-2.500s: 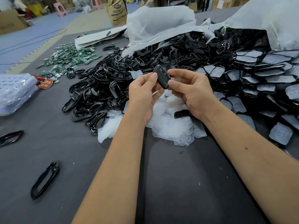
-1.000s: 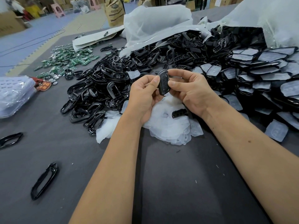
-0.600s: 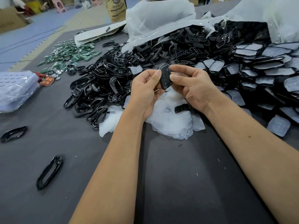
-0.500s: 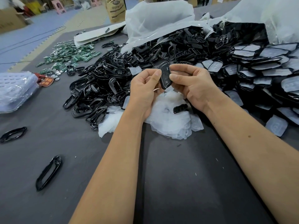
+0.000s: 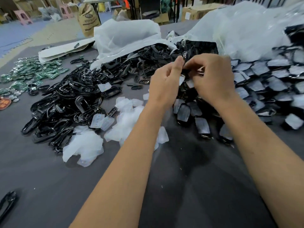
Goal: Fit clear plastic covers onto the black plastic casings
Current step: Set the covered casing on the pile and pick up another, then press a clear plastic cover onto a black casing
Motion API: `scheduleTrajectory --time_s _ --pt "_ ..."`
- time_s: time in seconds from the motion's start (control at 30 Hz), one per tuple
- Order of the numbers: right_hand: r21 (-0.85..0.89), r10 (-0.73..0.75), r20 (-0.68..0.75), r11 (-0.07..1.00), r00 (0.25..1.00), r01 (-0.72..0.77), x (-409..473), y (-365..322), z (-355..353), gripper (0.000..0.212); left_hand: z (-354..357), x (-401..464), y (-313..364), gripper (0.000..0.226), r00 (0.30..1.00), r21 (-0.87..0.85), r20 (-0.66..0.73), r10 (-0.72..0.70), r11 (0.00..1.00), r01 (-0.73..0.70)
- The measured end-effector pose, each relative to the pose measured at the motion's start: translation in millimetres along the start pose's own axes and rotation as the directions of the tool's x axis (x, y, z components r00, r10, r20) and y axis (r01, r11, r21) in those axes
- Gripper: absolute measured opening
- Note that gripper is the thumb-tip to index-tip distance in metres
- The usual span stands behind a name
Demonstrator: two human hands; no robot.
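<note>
Our two hands meet over the heap at about 1 o'clock from the middle of the grey table. The left hand has its fingers curled, thumb and forefinger narrowed to a pinch on the black casing, of which only the top end shows above the knuckles. The right hand is curled round the casing's other side, with a glint of clear film at its fingertips; motion blur keeps us from telling whether that is the clear cover itself or whether it is already seated.

The supply of loose clear covers lies at 9 o'clock from our wrists. Bare black frames are heaped further out at 9 to 10 o'clock. Casings already covered spread away at 3 o'clock.

We judge the step in hand to be the pressing-on. To do it well we should square the cover to the casing's outline first, then press from one end to the other with the thumbs. We should keep the grip on the edges so the clear face stays unmarked, and check that no corner lifts.
</note>
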State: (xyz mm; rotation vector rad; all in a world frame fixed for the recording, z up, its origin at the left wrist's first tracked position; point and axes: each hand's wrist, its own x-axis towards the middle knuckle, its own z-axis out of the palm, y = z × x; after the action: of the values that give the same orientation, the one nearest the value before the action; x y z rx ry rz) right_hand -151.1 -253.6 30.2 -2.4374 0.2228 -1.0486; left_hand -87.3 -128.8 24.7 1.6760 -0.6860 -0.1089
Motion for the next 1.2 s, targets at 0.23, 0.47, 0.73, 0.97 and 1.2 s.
scheduleTrajectory --time_s 0.23,0.47,0.73,0.97,1.2 --pt "-0.272 0.157 0.059 0.953 0.986 -0.135 -4 36 -45 0.044 54 1 4 0.057 0.99 0.134 0.105 0.09 0.986 -0.103" --pt "-0.158 0.143 -0.025 0.977 0.989 -0.145 6 15 -41 0.045 37 -10 -3 0.054 0.995 0.186 -0.038 0.088 0.979 -0.079" --pt "0.09 0.009 0.191 0.996 0.982 -0.026 6 -57 42 0.037 -42 -34 -33 0.038 0.957 0.463 -0.255 0.139 0.886 -0.005" --pt "0.058 -0.104 0.533 0.995 0.84 0.086 -5 -87 120 0.036 -131 -60 -62 0.032 0.847 0.742 -0.529 0.048 0.511 0.434" --pt "-0.072 -0.158 0.734 0.949 0.661 0.307 0 -103 154 0.029 -141 -57 -67 0.026 0.82 0.673 -0.55 -0.161 0.495 0.549"
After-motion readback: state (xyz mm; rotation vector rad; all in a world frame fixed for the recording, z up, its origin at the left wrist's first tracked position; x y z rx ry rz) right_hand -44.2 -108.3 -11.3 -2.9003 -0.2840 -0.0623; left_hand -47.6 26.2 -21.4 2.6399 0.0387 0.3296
